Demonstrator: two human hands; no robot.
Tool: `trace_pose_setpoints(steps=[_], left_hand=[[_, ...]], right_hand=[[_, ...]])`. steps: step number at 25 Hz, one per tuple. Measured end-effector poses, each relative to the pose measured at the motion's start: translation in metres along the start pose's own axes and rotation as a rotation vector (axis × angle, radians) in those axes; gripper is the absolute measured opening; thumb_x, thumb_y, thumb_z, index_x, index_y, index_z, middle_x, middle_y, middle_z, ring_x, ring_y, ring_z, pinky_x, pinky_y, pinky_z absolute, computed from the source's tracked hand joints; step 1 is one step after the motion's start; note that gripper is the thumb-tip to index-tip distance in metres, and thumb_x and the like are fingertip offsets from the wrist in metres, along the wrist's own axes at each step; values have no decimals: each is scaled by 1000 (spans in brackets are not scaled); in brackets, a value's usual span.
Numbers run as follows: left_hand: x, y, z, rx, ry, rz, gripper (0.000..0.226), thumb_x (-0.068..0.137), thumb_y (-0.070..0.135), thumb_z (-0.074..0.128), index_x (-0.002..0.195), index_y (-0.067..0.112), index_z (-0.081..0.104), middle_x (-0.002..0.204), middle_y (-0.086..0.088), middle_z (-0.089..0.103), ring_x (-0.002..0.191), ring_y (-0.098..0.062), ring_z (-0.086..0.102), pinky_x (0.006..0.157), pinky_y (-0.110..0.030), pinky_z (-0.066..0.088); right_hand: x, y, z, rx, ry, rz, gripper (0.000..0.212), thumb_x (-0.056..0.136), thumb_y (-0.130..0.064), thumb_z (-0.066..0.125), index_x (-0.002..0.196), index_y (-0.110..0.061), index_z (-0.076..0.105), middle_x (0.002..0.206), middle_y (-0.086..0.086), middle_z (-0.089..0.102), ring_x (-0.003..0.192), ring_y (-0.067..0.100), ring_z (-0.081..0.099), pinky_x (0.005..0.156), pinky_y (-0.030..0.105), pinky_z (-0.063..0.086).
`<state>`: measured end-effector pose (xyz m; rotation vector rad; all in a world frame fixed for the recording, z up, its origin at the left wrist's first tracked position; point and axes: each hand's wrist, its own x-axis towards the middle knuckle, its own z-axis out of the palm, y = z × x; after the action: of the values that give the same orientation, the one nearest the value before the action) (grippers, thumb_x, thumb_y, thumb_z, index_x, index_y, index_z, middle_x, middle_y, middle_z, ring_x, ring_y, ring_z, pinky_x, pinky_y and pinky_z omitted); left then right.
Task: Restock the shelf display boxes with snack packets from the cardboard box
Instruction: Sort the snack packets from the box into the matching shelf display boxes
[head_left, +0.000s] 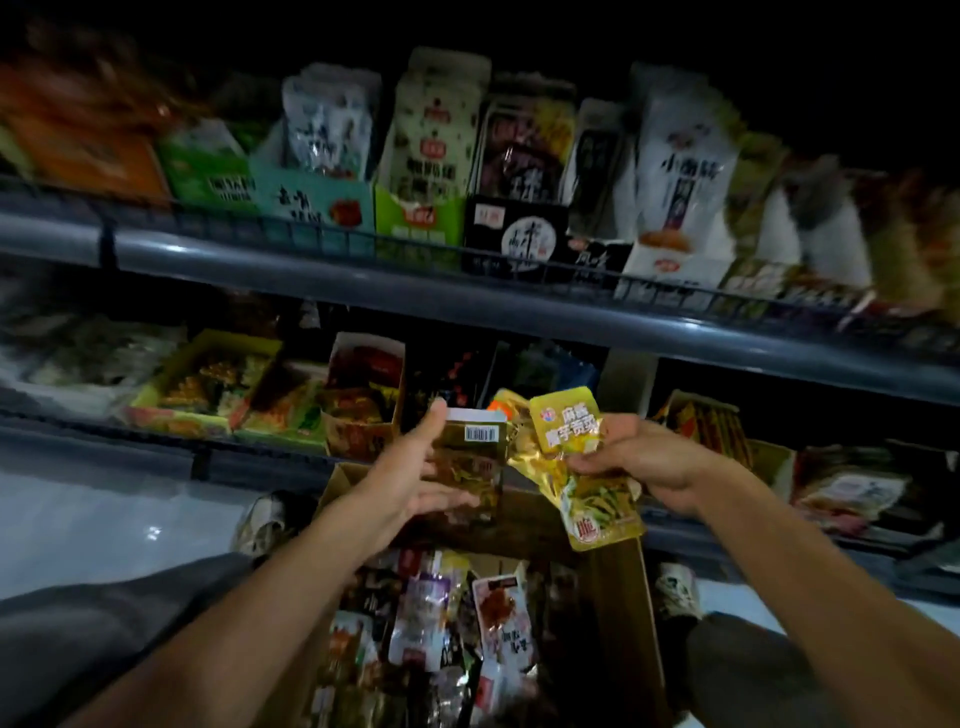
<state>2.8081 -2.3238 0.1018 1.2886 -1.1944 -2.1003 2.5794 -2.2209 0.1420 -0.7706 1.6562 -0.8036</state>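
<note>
— How are the hands placed?

— The left hand (415, 467) reaches forward, thumb up at the top edge of a stack of packets (475, 457), fingers stretched under it, gripping the stack between thumb and fingers. The right hand (639, 457) is beside it, thumb and fingers pinching several gold packets (569, 431) fanned out, one hanging lower.

— What is hard to see?

— The stack's lower half is dark and smeared; its top packet shows a barcode. How many packets the right hand holds I cannot tell, perhaps three. The shelf edges blur towards both sides.

— And the goods?

— The gold packets are shiny yellow with printed characters and a picture of pale strips. Both hands hover above the open cardboard box (618, 613), which is full of mixed packets. Behind them is the lower shelf (249, 452) of display boxes (358, 410); the upper shelf (311, 270) holds standing packs.
</note>
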Motion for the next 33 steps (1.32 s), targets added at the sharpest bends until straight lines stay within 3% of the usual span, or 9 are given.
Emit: trace_pose_setpoints(steps=[3, 6, 9, 12, 15, 18, 22, 26, 33], left_hand=[[-27, 43, 5, -19, -56, 107, 55, 97, 52, 50, 104, 1, 72, 102, -20, 74, 85, -26, 75, 69, -32, 62], [-40, 57, 13, 193, -63, 270, 13, 88, 5, 69, 88, 13, 80, 98, -5, 78, 95, -21, 73, 73, -25, 56], [-36, 55, 27, 192, -76, 357, 51, 80, -15, 70, 104, 30, 73, 116, 3, 71, 95, -18, 72, 72, -28, 60], [-31, 55, 38, 158, -131, 465, 101, 77, -11, 76, 139, 58, 37, 146, 24, 38, 117, -12, 59, 88, -36, 57], [-23, 56, 45, -2, -165, 391, 100, 76, -17, 71, 148, 42, 35, 139, 7, 55, 109, -16, 67, 86, -36, 54], [-18, 50, 52, -155, -137, 151, 66, 59, -5, 76, 122, 6, 61, 114, -21, 71, 100, -37, 70, 92, -53, 53], [-19, 44, 59, -215, -141, 71, 96, 42, 15, 94, 129, 13, 55, 119, -15, 70, 111, -39, 66, 99, -58, 49], [-26, 48, 60, -237, -96, 115, 80, 46, 23, 94, 120, 14, 65, 112, -9, 75, 111, -36, 66, 101, -59, 46], [-32, 44, 63, -322, -58, 102, 92, 44, 46, 96, 125, 18, 63, 124, -9, 69, 110, -36, 67, 96, -58, 51]], right_hand=[[-39, -25, -3, 215, 54, -143, 38, 82, -6, 68, 119, -11, 67, 115, 11, 72, 112, 28, 66, 103, 46, 45], [-56, -23, 11, 485, 94, -168, 39, 81, -9, 67, 120, -11, 66, 114, 13, 72, 103, 29, 68, 94, 46, 52], [-48, -16, 29, 624, 126, -143, 40, 79, -10, 70, 119, -10, 67, 113, 13, 72, 104, 32, 69, 95, 47, 51], [-42, -15, 33, 685, 164, -154, 40, 80, -12, 70, 119, -10, 67, 114, 11, 72, 108, 31, 67, 93, 46, 52], [-43, -17, 31, 715, 169, -197, 38, 79, -10, 69, 117, -12, 68, 114, 10, 73, 108, 30, 68, 91, 45, 52], [-46, -17, 34, 695, 180, -207, 34, 82, -8, 68, 115, -13, 69, 113, 12, 73, 106, 31, 69, 96, 50, 51], [-48, -14, 37, 714, 224, -187, 35, 81, -8, 68, 115, -11, 68, 110, 13, 73, 104, 33, 70, 95, 51, 52], [-52, -13, 30, 793, 318, -194, 40, 75, -11, 71, 115, -11, 68, 109, 14, 73, 105, 35, 69, 90, 51, 55], [-60, -18, 37, 609, 194, -192, 35, 80, -8, 69, 114, -9, 69, 109, 14, 74, 103, 34, 69, 98, 51, 50]])
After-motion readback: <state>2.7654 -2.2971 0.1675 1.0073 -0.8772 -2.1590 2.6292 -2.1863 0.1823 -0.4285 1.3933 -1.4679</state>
